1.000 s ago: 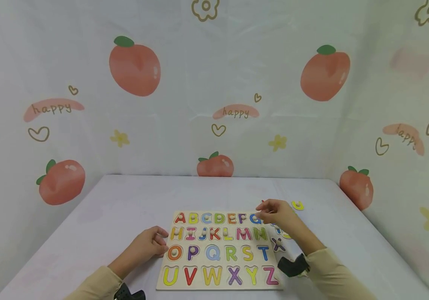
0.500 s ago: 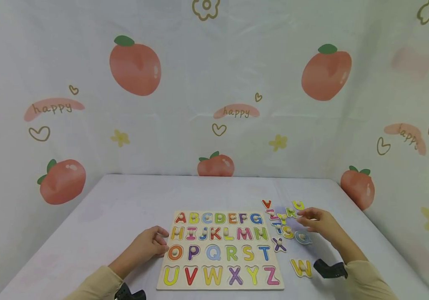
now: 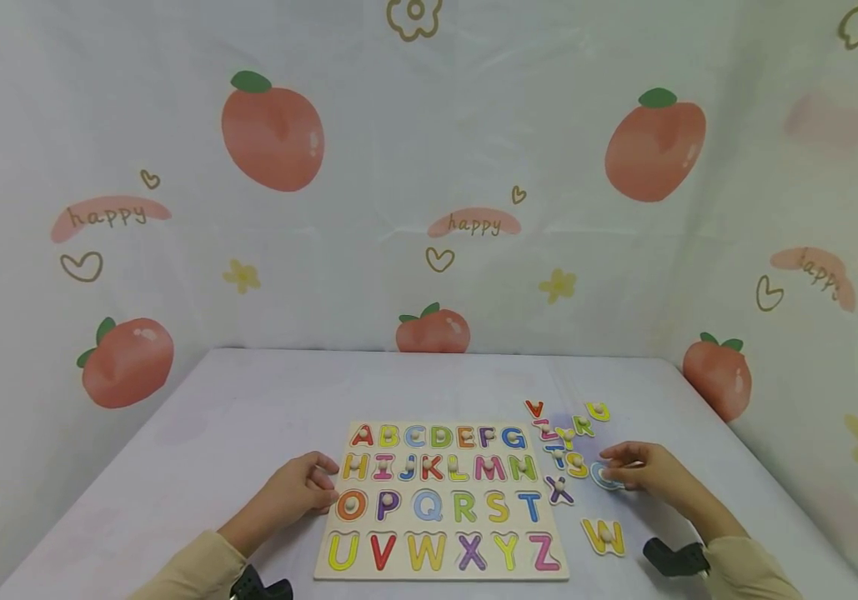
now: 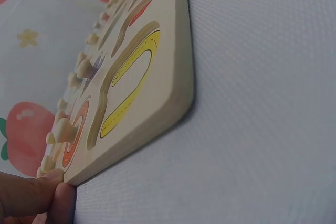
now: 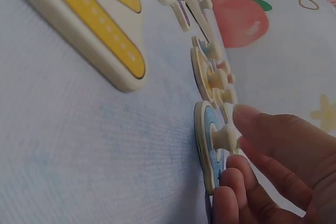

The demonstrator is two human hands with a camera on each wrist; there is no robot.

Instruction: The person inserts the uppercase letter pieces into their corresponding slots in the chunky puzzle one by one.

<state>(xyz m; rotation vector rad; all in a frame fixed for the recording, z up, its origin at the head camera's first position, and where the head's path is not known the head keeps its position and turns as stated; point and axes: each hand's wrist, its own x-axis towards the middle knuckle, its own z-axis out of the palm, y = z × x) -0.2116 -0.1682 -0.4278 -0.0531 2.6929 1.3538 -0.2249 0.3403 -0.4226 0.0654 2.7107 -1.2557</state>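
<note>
A wooden alphabet puzzle board (image 3: 439, 569) lies flat on the table, with knobbed letters in its upper slots. My left hand (image 3: 301, 486) holds the board's left edge beside the orange O (image 3: 351, 505); in the left wrist view the thumb (image 4: 31, 192) lies over the edge and a fingertip against its side. My right hand (image 3: 646, 468) is at the loose blue Q piece (image 3: 601, 477), which lies flat. In the right wrist view, thumb and fingers stand around the knob (image 5: 226, 137) of the Q, the thumb apart from it.
Loose letters lie right of the board: a yellow W (image 3: 604, 537), a purple X (image 3: 559, 490), a yellow S (image 3: 576, 465), a blue T (image 3: 554, 454), a green R (image 3: 582, 426), a yellow U (image 3: 597, 411), a red V (image 3: 534, 408) and others. Patterned cloth walls (image 3: 353, 292) surround the table.
My right hand has moved from above the board's upper right corner to the right, past the loose letters, then down to the Q piece. The left hand stays at the board's edge.
</note>
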